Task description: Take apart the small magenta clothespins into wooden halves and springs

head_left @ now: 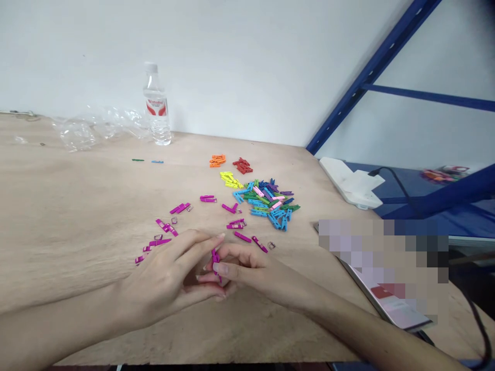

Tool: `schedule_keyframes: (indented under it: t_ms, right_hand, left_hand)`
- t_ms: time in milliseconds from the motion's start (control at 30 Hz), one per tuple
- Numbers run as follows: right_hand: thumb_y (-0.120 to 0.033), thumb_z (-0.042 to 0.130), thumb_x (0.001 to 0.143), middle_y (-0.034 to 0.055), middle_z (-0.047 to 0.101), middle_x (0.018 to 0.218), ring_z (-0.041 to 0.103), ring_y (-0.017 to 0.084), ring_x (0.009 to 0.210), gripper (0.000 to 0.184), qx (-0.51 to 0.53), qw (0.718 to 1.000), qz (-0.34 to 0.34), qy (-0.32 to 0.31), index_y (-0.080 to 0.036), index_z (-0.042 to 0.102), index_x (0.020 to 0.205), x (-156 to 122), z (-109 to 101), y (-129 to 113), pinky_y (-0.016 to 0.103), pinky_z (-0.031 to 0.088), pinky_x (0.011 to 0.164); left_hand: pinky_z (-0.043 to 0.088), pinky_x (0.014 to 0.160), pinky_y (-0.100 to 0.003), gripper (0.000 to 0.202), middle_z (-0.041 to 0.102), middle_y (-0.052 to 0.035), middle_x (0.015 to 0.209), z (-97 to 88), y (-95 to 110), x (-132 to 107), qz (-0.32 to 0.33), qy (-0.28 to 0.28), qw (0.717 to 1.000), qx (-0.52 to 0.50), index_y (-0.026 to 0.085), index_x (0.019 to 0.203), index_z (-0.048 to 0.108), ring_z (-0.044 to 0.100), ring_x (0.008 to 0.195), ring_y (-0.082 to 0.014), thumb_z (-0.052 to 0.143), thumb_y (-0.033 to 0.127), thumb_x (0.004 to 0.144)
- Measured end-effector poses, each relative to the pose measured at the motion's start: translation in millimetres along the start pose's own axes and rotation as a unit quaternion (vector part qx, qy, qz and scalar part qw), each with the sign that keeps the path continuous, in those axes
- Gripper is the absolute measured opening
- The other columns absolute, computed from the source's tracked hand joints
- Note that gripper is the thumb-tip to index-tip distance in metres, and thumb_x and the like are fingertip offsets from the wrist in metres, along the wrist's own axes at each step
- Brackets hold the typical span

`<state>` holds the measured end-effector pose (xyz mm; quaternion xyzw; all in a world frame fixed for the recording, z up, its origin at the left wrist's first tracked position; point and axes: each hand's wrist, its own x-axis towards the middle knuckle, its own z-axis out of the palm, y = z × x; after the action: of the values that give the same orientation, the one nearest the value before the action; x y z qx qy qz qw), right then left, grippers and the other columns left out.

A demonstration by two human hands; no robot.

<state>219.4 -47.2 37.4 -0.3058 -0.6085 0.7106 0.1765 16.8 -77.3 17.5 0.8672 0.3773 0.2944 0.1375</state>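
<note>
A small magenta clothespin [215,260] is pinched between the thumb and fingers of my right hand [247,263]. My left hand [170,273] curves around it from the other side, its thumb and fingers apart, the fingertips close to the clothespin. Whether they touch it I cannot tell. Around both hands lie magenta clothespin pieces: a loose half [242,237], another piece [259,244] and a bare metal spring [271,246] on the right, with several pairs of halves [167,227] on the left, partly hidden behind my left hand.
Beyond my hands lie a mixed heap of clothespins [266,201] and yellow [231,180], orange [217,161] and red groups [243,165]. At the back stand a water bottle [157,105] and crumpled clear plastic [100,126]. A partly blurred device [402,306] lies right, near a blue frame [359,82].
</note>
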Motion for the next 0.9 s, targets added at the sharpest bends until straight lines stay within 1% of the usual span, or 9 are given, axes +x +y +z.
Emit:
schedule_keyframes:
  t_ms: [100, 167, 267, 400, 533, 633, 767, 833, 900]
  right_hand:
    - [-0.034, 0.054, 0.09, 0.002, 0.062, 0.09, 0.056, 0.011, 0.081, 0.02, -0.017, 1.0, -0.014, 0.004, -0.017, 0.063, 0.094, 3, 2, 2, 0.025, 0.042, 0.075]
    - [-0.034, 0.053, 0.09, 0.0012, 0.061, 0.091, 0.056, 0.012, 0.083, 0.019, 0.0, 1.0, -0.014, 0.008, -0.018, 0.062, 0.095, 4, 3, 2, 0.026, 0.041, 0.077]
    - [-0.033, 0.051, 0.091, 0.0013, 0.061, 0.093, 0.055, 0.012, 0.083, 0.018, 0.037, 0.999, -0.013, 0.012, -0.02, 0.06, 0.098, 5, 4, 3, 0.026, 0.041, 0.075]
    - [-0.034, 0.052, 0.091, 0.0013, 0.06, 0.09, 0.053, 0.011, 0.079, 0.019, 0.023, 1.0, -0.014, -0.005, -0.018, 0.061, 0.096, 6, 4, 3, 0.025, 0.04, 0.074]
    - [-0.035, 0.051, 0.091, 0.0009, 0.06, 0.088, 0.054, 0.011, 0.081, 0.021, 0.038, 0.999, -0.012, -0.002, -0.018, 0.062, 0.093, 6, 5, 3, 0.026, 0.041, 0.077]
    - [-0.034, 0.05, 0.092, 0.0016, 0.061, 0.093, 0.056, 0.011, 0.085, 0.02, 0.062, 0.998, 0.0, 0.0, -0.018, 0.061, 0.096, 5, 6, 3, 0.026, 0.04, 0.079]
    - [-0.038, 0.054, 0.089, 0.0024, 0.062, 0.091, 0.057, 0.012, 0.084, 0.024, 0.064, 0.998, 0.011, -0.003, -0.016, 0.062, 0.093, 6, 4, 4, 0.027, 0.04, 0.079]
    - [-0.039, 0.056, 0.087, 0.0027, 0.062, 0.089, 0.057, 0.014, 0.085, 0.025, 0.059, 0.998, 0.014, -0.01, -0.016, 0.063, 0.091, 7, 2, 6, 0.028, 0.041, 0.079]
    - [-0.039, 0.056, 0.087, 0.0035, 0.063, 0.091, 0.058, 0.015, 0.089, 0.025, 0.059, 0.998, 0.018, -0.014, -0.016, 0.064, 0.093, 7, 0, 7, 0.029, 0.043, 0.08]
  left_hand:
    - [0.053, 0.087, -0.031, 0.056, 0.057, -0.0088, 0.122, 6.0, -1, 0, 0.011, 0.043, 0.999, -0.005, 0.023, 0.133, 0.039, 0.06, 0.104, -0.0199, 0.061, 0.038, 0.084]
    - [0.054, 0.085, -0.031, 0.057, 0.059, -0.0079, 0.12, 7.7, -3, 0, 0.001, 0.061, 0.998, -0.002, 0.023, 0.133, 0.039, 0.062, 0.1, -0.0191, 0.062, 0.038, 0.083]
    - [0.054, 0.087, -0.033, 0.058, 0.059, -0.0074, 0.122, 7.9, -4, 0, -0.009, 0.077, 0.997, 0.008, 0.024, 0.131, 0.041, 0.061, 0.102, -0.0202, 0.065, 0.039, 0.08]
    - [0.054, 0.085, -0.034, 0.055, 0.06, -0.0069, 0.12, 6.6, -1, 1, -0.031, 0.058, 0.998, -0.002, 0.024, 0.127, 0.045, 0.061, 0.101, -0.0213, 0.066, 0.04, 0.079]
    - [0.055, 0.073, -0.029, 0.038, 0.064, -0.0044, 0.104, 3.8, 4, 4, -0.046, 0.029, 0.998, -0.043, 0.022, 0.116, 0.051, 0.064, 0.087, -0.0176, 0.062, 0.038, 0.083]
    - [0.054, 0.068, -0.027, 0.033, 0.062, -0.0046, 0.096, 1.0, 4, 6, -0.024, 0.016, 0.999, -0.019, 0.019, 0.108, 0.053, 0.062, 0.08, -0.0158, 0.062, 0.038, 0.084]
    - [0.054, 0.069, -0.027, 0.035, 0.06, -0.0082, 0.098, -0.8, -3, 6, 0.048, 0.038, 0.997, 0.047, 0.015, 0.105, 0.053, 0.061, 0.083, -0.0171, 0.063, 0.04, 0.082]
    - [0.052, 0.062, -0.025, 0.035, 0.059, -0.0063, 0.089, -0.4, -6, 6, 0.067, 0.044, 0.995, 0.058, 0.014, 0.102, 0.053, 0.059, 0.073, -0.015, 0.062, 0.041, 0.082]
    - [0.05, 0.055, -0.024, 0.034, 0.057, -0.0033, 0.079, -0.1, -8, 6, 0.066, 0.042, 0.995, 0.067, 0.014, 0.098, 0.055, 0.056, 0.064, -0.0131, 0.062, 0.044, 0.082]
